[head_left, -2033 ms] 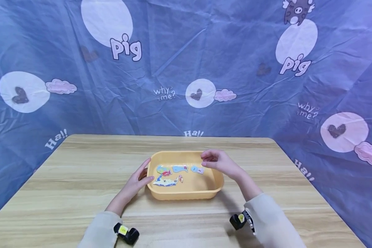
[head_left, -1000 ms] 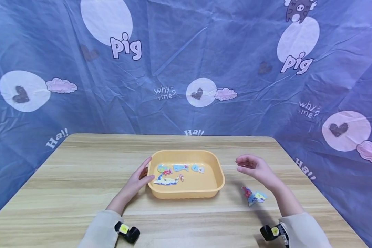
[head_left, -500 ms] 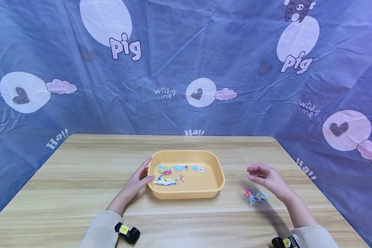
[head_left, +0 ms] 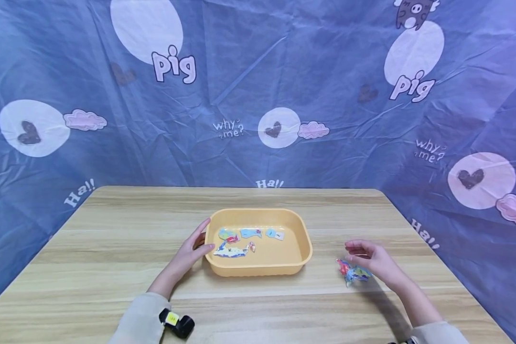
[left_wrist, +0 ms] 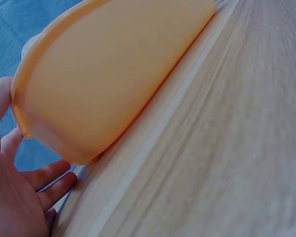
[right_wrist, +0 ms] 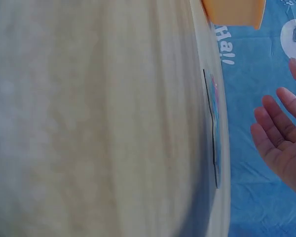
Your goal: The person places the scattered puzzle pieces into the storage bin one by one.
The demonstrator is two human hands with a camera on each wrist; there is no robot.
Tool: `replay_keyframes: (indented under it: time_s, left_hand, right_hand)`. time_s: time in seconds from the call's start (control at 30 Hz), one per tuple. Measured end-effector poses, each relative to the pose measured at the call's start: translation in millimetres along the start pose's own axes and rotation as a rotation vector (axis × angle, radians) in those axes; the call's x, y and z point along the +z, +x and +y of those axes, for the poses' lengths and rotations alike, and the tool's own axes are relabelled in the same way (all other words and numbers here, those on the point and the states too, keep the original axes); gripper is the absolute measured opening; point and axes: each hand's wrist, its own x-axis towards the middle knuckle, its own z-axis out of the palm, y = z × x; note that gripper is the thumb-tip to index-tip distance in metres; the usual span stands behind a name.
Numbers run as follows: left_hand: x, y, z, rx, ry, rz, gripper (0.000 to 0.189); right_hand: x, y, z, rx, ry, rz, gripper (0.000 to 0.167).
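Note:
My left hand (head_left: 188, 252) holds the left end of a yellow plastic tray (head_left: 258, 270), thumb over the rim and fingers against the outer wall. The tray's pale orange wall (left_wrist: 103, 74) fills much of the left wrist view. Just above a flat, jagged-edged puzzle piece (head_left: 356, 274) printed red, blue and yellow-green, my right hand (head_left: 376, 260) hovers with loosely bent fingers and nothing in them. The right wrist view shows that piece (right_wrist: 216, 128) edge-on, lying on the table, with the right hand (right_wrist: 286, 138) off to its side.
Several flat printed pieces lie inside the tray, among them a white-and-blue piece (head_left: 231, 251), a light blue piece (head_left: 251, 233) and a pale two-part piece (head_left: 275, 234). The wooden table (head_left: 133, 220) ends at a blue printed cloth (head_left: 223, 162) behind it.
My right hand has left the tray's right end, moved right, then lowered toward the jagged puzzle piece, which the right forearm hid at first. Left hand and tray stay put.

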Motion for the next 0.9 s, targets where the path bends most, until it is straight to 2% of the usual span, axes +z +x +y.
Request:
replay_keyframes:
  time_s: [0.27,0.47,0.7,0.9]
  left_hand:
    - [0.0,-0.6,-0.1,0.048,0.0,0.002,0.065]
    - [0.1,-0.9,0.3,0.045,0.007,0.0,0.065]
    - [-1.5,-1.0,-0.3,0.05,-0.011,-0.023,0.066]
    - [-1.8,-1.0,0.5,0.059,-0.003,-0.026,0.067]
  right_hand:
    - [4,-4.0,8,0.005,-0.002,0.019,0.039]
    - [5,-4.9,12,0.023,-0.013,0.052,0.038]
    - [6,-5.8,24,-0.034,-0.041,0.049,0.034]
    - [8,-7.3,27,-0.025,-0.058,0.043,0.035]
